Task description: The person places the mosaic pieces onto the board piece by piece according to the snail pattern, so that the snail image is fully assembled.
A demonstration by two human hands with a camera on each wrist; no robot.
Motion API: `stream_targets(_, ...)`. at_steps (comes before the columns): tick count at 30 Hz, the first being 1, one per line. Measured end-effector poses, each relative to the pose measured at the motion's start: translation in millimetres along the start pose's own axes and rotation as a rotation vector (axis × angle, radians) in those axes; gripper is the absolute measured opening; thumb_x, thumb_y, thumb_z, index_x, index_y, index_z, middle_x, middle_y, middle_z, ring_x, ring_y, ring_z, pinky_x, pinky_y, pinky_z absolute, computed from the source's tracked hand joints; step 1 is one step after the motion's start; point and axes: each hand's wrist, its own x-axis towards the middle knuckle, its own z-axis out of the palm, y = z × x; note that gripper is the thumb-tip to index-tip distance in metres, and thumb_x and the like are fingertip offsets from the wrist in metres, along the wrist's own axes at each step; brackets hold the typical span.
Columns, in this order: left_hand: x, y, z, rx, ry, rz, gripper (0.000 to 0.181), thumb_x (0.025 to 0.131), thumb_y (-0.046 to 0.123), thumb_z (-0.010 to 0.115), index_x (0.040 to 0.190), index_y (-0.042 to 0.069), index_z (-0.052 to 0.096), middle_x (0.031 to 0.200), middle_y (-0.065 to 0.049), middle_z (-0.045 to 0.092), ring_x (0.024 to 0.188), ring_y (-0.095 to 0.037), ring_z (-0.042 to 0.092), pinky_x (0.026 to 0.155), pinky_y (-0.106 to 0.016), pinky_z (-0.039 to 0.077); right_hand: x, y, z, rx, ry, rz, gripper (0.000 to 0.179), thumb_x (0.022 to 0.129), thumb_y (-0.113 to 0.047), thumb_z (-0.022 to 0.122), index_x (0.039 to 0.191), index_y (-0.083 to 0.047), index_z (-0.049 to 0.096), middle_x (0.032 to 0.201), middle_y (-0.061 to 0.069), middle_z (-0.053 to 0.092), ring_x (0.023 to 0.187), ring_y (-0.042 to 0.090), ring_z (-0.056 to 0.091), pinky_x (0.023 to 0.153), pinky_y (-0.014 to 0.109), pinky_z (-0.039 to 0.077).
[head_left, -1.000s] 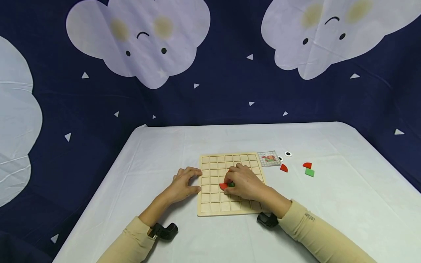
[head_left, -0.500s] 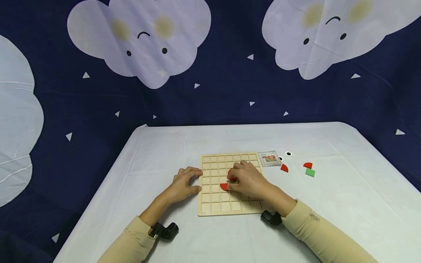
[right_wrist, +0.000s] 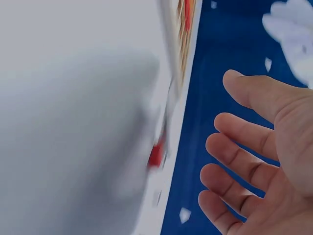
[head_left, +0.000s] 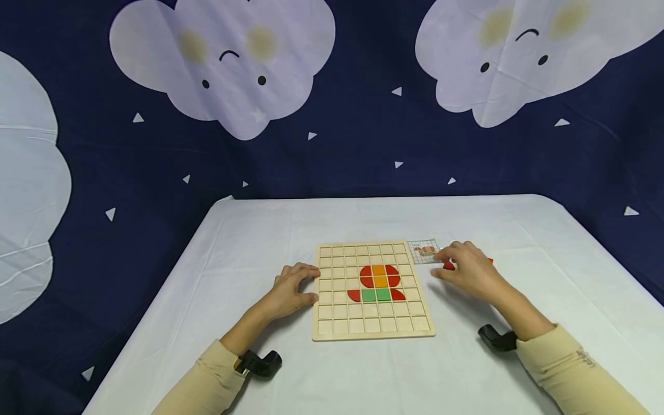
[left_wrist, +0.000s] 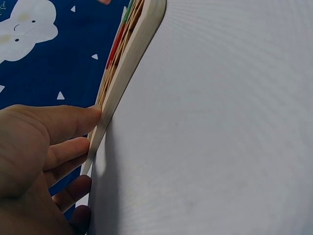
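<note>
A wooden grid board (head_left: 332, 327) lies on the table. Two orange squares (head_left: 380, 276) stand between red quarter-circle pieces (head_left: 366, 272) in its cells; in the row below, green squares (head_left: 383, 294) have a red piece at either end. My left hand (head_left: 286, 295) touches the board's left edge with thumb and fingertips, as the left wrist view also shows along the board edge (left_wrist: 128, 58). Right of the board, my right hand (head_left: 471, 272) hovers with relaxed, spread fingers near a loose red quarter-circle (head_left: 448, 266). In the right wrist view nothing is between those fingers (right_wrist: 234, 147).
A small pattern card (head_left: 422, 252) lies at the board's upper right corner. Behind my right hand a bit of another red piece (head_left: 490, 260) peeks out; other loose pieces there are hidden. White cloth covers the table (head_left: 259, 242), with a dark blue cloud-print curtain (head_left: 363, 167) behind.
My right hand has let go of a green square on the board, now seen lying in its cell, and moved right to the loose pieces. My left hand has stayed at the board's edge.
</note>
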Motion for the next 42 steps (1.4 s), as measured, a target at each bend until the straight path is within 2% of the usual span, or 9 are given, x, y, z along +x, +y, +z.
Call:
stream_targets(7, -0.7, 1.2, 0.7, -0.032, 0.001, -0.026, 0.049, 0.076, 0.014, 0.073, 0.123, 0.011, 0.060, 0.132, 0.002, 0.054, 0.109, -0.017, 0.040, 0.087, -0.036, 0.024, -19.8, 52.7, -17.4, -0.002, 0.011, 0.132, 0.036, 0.079, -0.029, 0.072, 0.104, -0.003, 0.069, 0.092, 0.014, 0.064, 0.087, 0.028, 0.053, 0.070, 0.036, 0.036)
stream_targets(13, 0.3, 0.0, 2.4, -0.022, 0.010, -0.026, 0.049, 0.076, 0.014, 0.073, 0.123, 0.011, 0.060, 0.132, 0.002, 0.053, 0.108, -0.016, 0.040, 0.087, -0.035, 0.025, -31.5, 78.2, -22.8, 0.012, 0.014, 0.183, 0.035, 0.079, -0.027, 0.073, 0.103, -0.002, 0.069, 0.096, 0.018, 0.065, 0.088, 0.032, 0.053, 0.069, 0.037, 0.036)
stream_targets(16, 0.2, 0.5, 2.2, -0.021, 0.007, -0.026, 0.049, 0.076, 0.014, 0.073, 0.123, 0.011, 0.060, 0.132, 0.001, 0.054, 0.107, -0.016, 0.040, 0.086, -0.035, 0.025, -34.4, 84.9, -23.3, 0.003, 0.007, 0.203, 0.038, 0.078, -0.027, 0.073, 0.103, 0.000, 0.069, 0.093, 0.019, 0.064, 0.088, 0.033, 0.053, 0.067, 0.037, 0.036)
stream_targets(25, -0.7, 2.2, 0.8, -0.015, 0.007, -0.020, 0.049, 0.075, 0.014, 0.073, 0.123, 0.011, 0.061, 0.132, 0.001, 0.054, 0.108, -0.017, 0.041, 0.086, -0.035, 0.026, -39.6, 97.4, -20.0, -0.004, -0.054, 0.220, 0.042, 0.078, -0.027, 0.073, 0.105, 0.005, 0.066, 0.096, 0.023, 0.064, 0.089, 0.038, 0.055, 0.073, 0.048, 0.040)
stream_targets(31, -0.8, 1.9, 0.8, -0.015, 0.009, -0.023, 0.049, 0.075, 0.014, 0.073, 0.123, 0.011, 0.061, 0.132, 0.001, 0.054, 0.109, -0.017, 0.041, 0.087, -0.035, 0.026, -39.3, 99.0, -19.0, -0.006, -0.082, 0.234, 0.040, 0.078, -0.025, 0.072, 0.103, 0.005, 0.066, 0.097, 0.023, 0.062, 0.089, 0.037, 0.052, 0.073, 0.049, 0.038)
stream_targets(42, -0.9, 3.1, 0.6, -0.017, 0.007, -0.024, 0.049, 0.076, 0.014, 0.073, 0.123, 0.010, 0.060, 0.132, 0.001, 0.054, 0.110, -0.018, 0.041, 0.087, -0.036, 0.026, -40.8, 98.9, -16.8, -0.009, -0.083, 0.232, 0.034, 0.078, -0.021, 0.072, 0.100, 0.004, 0.067, 0.095, 0.021, 0.062, 0.089, 0.035, 0.051, 0.073, 0.046, 0.037)
